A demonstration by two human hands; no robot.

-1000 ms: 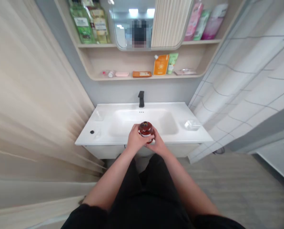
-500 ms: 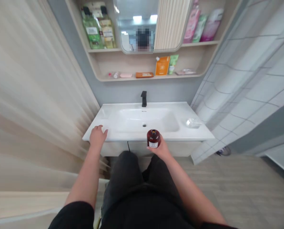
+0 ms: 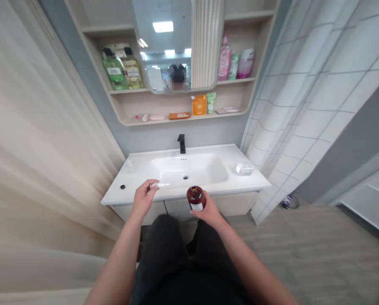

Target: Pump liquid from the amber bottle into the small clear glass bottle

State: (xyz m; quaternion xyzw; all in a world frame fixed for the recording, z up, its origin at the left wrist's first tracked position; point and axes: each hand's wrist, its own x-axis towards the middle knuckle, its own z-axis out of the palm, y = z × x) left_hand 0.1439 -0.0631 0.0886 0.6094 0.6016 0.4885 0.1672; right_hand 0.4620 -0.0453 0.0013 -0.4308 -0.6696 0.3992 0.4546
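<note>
I've got the right hand (image 3: 211, 208) wrapped round the brown bottle (image 3: 195, 201) — open mouth up, near the front edge of the sink (image 3: 205, 170) — and the left hand (image 3: 143, 195) pinching a small clear piece (image 3: 160, 185), too blurred for me to name. I read that piece as lying sideways, free end pointing right, roughly toward the bottle — a gap between them

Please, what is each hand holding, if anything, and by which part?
The right hand holds a round, translucent reddish-brown bottle by its lower body. The left hand pinches a slender, clear object by one end; its identity is unclear.
</note>
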